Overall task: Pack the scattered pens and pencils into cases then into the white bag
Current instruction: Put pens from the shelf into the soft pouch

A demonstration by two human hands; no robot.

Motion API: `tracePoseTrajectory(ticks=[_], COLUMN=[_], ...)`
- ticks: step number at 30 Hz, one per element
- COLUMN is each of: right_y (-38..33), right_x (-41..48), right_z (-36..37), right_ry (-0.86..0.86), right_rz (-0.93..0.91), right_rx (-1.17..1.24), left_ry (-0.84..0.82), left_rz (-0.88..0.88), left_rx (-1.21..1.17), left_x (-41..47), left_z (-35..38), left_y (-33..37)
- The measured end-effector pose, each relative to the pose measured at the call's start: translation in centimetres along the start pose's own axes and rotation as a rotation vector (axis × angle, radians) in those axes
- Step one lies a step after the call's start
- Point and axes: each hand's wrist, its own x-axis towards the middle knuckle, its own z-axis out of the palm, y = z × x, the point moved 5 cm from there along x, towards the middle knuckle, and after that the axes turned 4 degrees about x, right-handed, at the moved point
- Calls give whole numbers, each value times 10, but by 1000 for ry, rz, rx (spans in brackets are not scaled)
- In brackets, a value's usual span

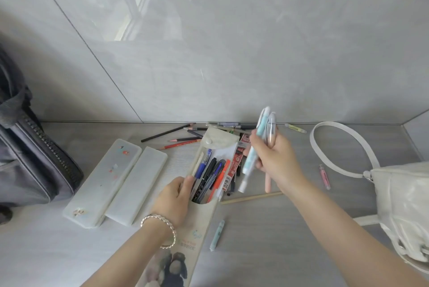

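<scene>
**Obs: bundle over pouch mouth, risks and blind spots**

White bag [399,193] sits at the bench's [267,252] right edge, partly out of frame. I cannot tell whether its mouth is open. If shut, filled cases will have to wait.

Grey bag [27,159] at the left edge is cropped, contents unseen.

Frosted hard case [102,182] lies in two halves left of centre. The plastic is too cloudy to show anything inside.

Pouch case [199,224] lies mid-bench, flap thrown back, mouth already crowded with pens. Its lower end runs off the front of the view.

Left hand [174,200] grips the pouch's left rim, thumb on the edge. Right hand [271,159] is curled round a bundle of pens [251,159], three as far as I can count, raised just right of the pouch.

Risks, as I judge them:
- The bundle may jam against the pens already inside, or one may slip out and roll.
- An overfilled pouch may stop the flap from snapping closed.

Loose pencils [181,145] lie along the back edge. A mint pen [217,235] lies towards the front and a pink pen [325,177] beside the bag. Either could be missed.

Items under the right hand are blurred.
</scene>
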Motion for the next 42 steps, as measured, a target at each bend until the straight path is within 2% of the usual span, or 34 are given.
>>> tracePoseTrajectory(ticks=[2,4,6,8,9,11,14,16,19,22,24,27,29,32,34,35,36,39,40,42], right_y=[-18,-19,-3,13,17,16,-6,-19,-22,-23,-16,1,14,17,15,18,23,63,76,86], right_x=[-15,-28,-35,-44,-46,-48,-46,-46,-43,-38,-34,-35,-37,-39,-35,-30,-20,20,30,46], right_z=[12,27,41,50,52,48,27,18,19,30,39,48,53,54,46,37,27,5,4,9], right_ry=[-51,-124,-229,-335,-356,-313,-80,19,5,-22,-32,-60,-100,-39,53,121,187,173,152,130], right_rz=[-187,-232,-115,57,85,22,-186,-256,-264,-331,-329,-336,-371,-596,-740,-728,-640,-58,57,115], right_rx=[22,-141,-255,-268,-303,-437,-544,-319,156,377,433,258,-8,-572,-639,-601,-556,-582,-622,-696], left_ry=[-18,-23,-4,22,24,13,19,21,-1,-19,-18,3,13,11,28,46,69,122,127,123], left_rz=[28,68,104,121,125,133,115,95,101,124,133,134,126,109,84,66,48,-2,-11,-8], left_rx=[-25,-46,-79,-104,-104,-91,-70,-65,-64,-64,-72,-101,-103,-66,-55,-52,-48,-43,-57,-84], left_x=[-2,-5,-8,-10,-11,-12,-11,-10,-11,-13,-15,-14,-13,-9,-4,-2,0,6,7,7], left_z=[5,7,5,1,0,1,2,3,4,5,5,1,-1,-3,-6,-8,-12,-19,-21,-22], left_y=[4,11,18,22,23,22,18,14,11,12,13,15,15,13,10,8,6,-3,-6,-9])
